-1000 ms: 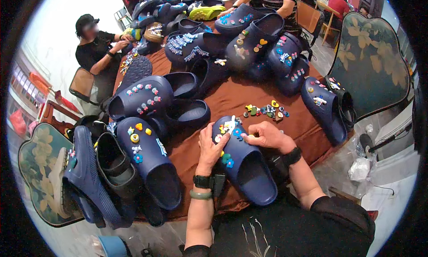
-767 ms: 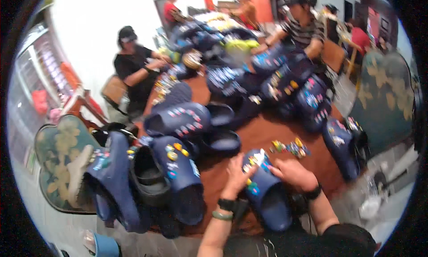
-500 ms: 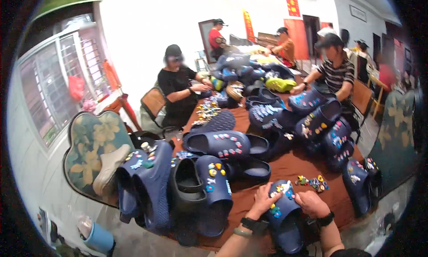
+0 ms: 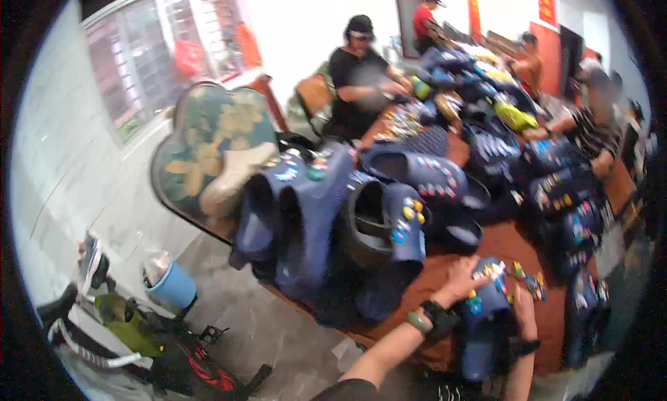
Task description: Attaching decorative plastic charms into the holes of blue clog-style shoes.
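A dark blue clog (image 4: 481,335) stands toe away from me at the table's near edge. Colourful shoe charms (image 4: 495,276) cover its toe, with white, yellow and teal pieces among them. My left hand (image 4: 464,279) grips the clog from the left, fingers bent over the decorated upper. Against the right side of the same shoe lies my right hand (image 4: 522,309), closed along it; motion blur softens its fingers. Just beyond that hand sits a small pile of loose charms (image 4: 533,284) on the brown tablecloth (image 4: 445,269).
Several decorated clogs (image 4: 403,224) crowd the table to the left, and more clogs (image 4: 580,227) line its right side. Farther back rises a large shoe heap (image 4: 479,88), with people working around it. A patterned chair back (image 4: 208,144) and a blue bin (image 4: 172,288) stand left.
My view has swung left, so the table sits farther right in the picture. My right hand has shifted from the charms on the toe to the clog's right side.
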`<state>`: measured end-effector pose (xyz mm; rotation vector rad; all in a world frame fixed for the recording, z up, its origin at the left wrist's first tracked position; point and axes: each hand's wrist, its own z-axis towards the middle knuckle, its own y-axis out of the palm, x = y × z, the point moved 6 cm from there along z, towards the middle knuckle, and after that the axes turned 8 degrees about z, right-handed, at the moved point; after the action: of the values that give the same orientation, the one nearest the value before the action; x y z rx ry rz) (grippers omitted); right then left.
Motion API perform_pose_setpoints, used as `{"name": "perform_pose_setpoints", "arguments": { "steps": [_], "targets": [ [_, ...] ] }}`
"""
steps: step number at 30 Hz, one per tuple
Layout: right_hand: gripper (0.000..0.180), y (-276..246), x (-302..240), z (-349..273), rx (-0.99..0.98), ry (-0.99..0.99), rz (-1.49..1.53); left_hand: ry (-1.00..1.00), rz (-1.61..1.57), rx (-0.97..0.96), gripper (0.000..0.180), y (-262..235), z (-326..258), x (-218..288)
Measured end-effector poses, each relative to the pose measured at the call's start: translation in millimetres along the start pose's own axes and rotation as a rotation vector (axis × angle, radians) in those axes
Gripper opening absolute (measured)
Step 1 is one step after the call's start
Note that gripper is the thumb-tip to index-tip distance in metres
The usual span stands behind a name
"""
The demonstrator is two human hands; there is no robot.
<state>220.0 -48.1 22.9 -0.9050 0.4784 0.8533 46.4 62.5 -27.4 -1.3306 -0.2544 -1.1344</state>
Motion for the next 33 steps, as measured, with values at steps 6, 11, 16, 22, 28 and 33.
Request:
{"name": "perform_pose_setpoints", "arguments": {
  "steps": [6,11,16,22,28,33],
  "targets": [
    [0.026,-6.9,-13.6,22.6,-0.11,0.334,-0.194,0.057,-0.219,0.103,0.046,-59.0,-8.6,20.0],
    [0.019,-17.7,-13.6,41.3,0.114,0.274,-0.028,0.147,-0.048,0.02,0.047,-49.2,-1.1,25.7],
    [0.023,21.3,-11.2,48.0,-0.055,0.16,0.261,0.233,0.108,0.003,0.024,-46.5,-4.8,38.7],
    [0.026,35.2,-6.1,44.8,-0.098,0.174,0.518,0.184,0.21,-0.012,0.027,-47.0,-4.1,33.0],
    [0.025,36.8,5.4,45.7,-0.088,0.197,0.521,0.087,-0.062,0.072,0.033,-48.7,-8.6,24.6],
    [0.024,36.0,12.3,44.1,-0.029,0.222,0.564,-0.062,-0.442,0.149,0.046,-53.8,-6.7,14.9]
  ]
}}
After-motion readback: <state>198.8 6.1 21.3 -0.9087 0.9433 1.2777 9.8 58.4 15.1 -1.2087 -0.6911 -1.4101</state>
